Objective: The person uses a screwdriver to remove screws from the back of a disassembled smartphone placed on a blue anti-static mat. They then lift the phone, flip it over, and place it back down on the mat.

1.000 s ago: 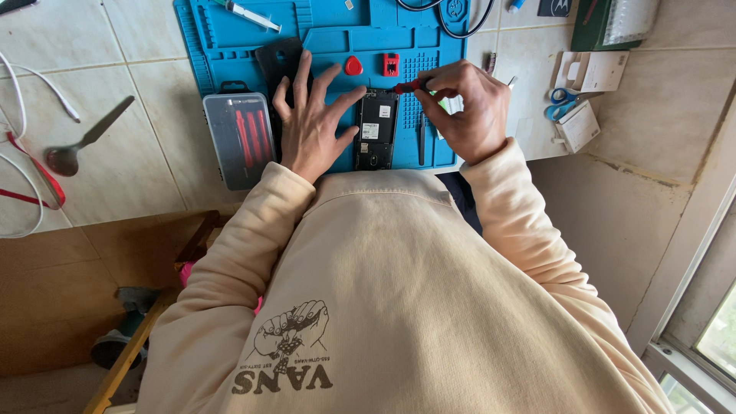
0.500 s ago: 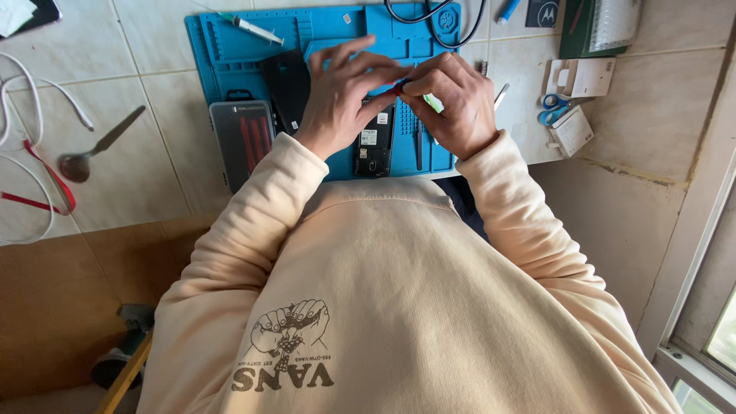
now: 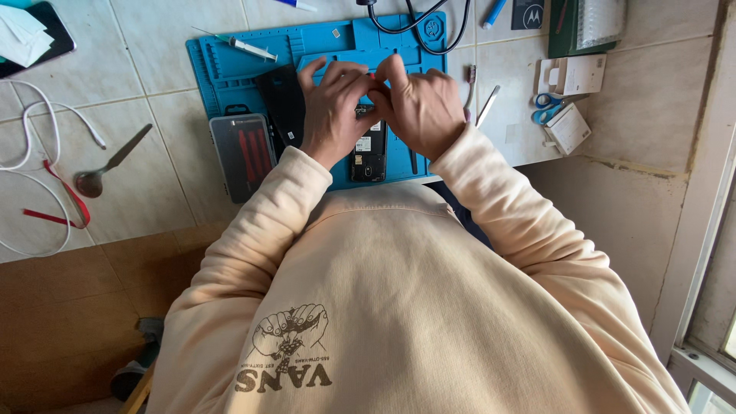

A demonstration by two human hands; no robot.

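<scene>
Fingers [image 3: 360,77] meeting over opened phone [image 3: 369,149], blue mat [image 3: 222,69]

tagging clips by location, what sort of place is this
Probably a home phone-repair bench: a blue repair mat on a tiled counter, an opened phone under both hands, left hand, right hand, and a tool case beside them.

left hand [image 3: 331,115], right hand [image 3: 420,107] — fingertips meeting

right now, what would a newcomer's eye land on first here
Both hands, left hand and right hand, meet fingertip to fingertip over an opened phone on the blue work mat at top centre. Left of the mat, a spoon lies on the tiled surface beside a white cable; blue-handled scissors sit at right.
</scene>
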